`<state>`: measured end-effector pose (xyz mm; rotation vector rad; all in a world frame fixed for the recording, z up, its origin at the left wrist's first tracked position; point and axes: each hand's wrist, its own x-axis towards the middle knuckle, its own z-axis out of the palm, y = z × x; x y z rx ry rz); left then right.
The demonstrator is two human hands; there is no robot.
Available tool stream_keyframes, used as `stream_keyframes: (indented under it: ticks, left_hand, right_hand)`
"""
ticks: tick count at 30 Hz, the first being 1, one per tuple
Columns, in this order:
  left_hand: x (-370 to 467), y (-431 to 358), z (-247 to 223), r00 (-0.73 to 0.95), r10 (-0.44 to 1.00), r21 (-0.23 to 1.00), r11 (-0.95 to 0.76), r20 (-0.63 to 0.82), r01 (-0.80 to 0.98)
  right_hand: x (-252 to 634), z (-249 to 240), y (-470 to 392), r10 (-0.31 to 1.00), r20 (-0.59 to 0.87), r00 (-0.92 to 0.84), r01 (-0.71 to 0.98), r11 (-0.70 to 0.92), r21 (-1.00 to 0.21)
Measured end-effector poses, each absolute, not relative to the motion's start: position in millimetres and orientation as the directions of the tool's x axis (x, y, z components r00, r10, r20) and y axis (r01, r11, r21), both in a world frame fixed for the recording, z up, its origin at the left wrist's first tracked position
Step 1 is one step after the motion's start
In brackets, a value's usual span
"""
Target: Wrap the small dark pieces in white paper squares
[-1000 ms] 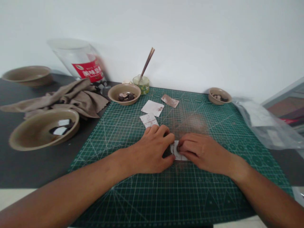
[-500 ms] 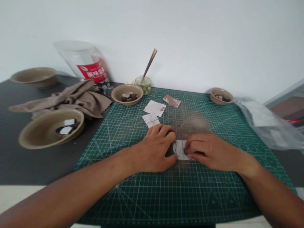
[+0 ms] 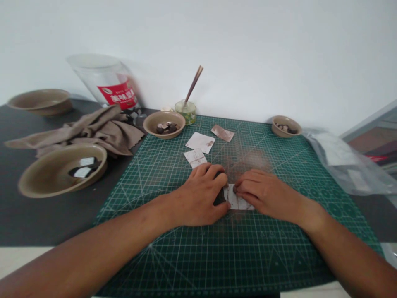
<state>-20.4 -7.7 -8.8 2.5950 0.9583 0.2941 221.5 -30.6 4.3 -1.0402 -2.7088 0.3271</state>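
Note:
On the green cutting mat [image 3: 186, 256] lies a small white paper with brownish marks [image 3: 238, 202]. My left hand [image 3: 203, 196] grips a dark object, mostly hidden under the palm, at the paper's left edge. My right hand [image 3: 266, 192] pinches a small dark piece [image 3: 235, 189] against the paper. Behind my left hand lie a marked paper square [image 3: 194, 157] and a white paper piece [image 3: 200, 142], close together. A brownish paper strip [image 3: 222, 133] rests farther back.
Two bowls with dark pieces stand at the mat's back left [image 3: 164, 134] and back right [image 3: 283, 133]. A large bowl [image 3: 46, 182], a brown cloth [image 3: 99, 128] and a clear jar [image 3: 93, 76] are at the left. Chopsticks stand in a green-patterned cup [image 3: 190, 116]. A plastic bag [image 3: 350, 174] lies right.
My right hand has moved left along the paper with the dark piece, showing more of the paper's right part. My left hand stays at the paper's left edge. The view has shifted slightly.

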Motion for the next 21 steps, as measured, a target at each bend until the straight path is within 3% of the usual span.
stream_keyframes:
  ticks: [6, 12, 17, 21]
  left_hand:
    - [-21, -7, -7, 0.76, 0.646, 0.414, -0.712, 0.07, 0.567]
    - [-20, -5, -6, 0.746, 0.663, 0.411, -0.7, 0.067, 0.585]
    - [-21, -4, -4, 0.77, 0.636, 0.432, -0.71, 0.055, 0.555]
    - [-21, -3, -7, 0.749, 0.659, 0.406, -0.703, 0.065, 0.584]
  right_hand:
    - [224, 11, -32, 0.657, -0.015, -0.754, 0.606, 0.686, -0.403]
    - [212, 4, -34, 0.653, 0.199, -0.73, 0.598, 0.753, -0.275]
    - [190, 10, -60, 0.461, 0.428, -0.778, 0.349, 0.882, -0.315]
    - [173, 9, -83, 0.402, 0.478, -0.781, 0.26, 0.905, -0.336]
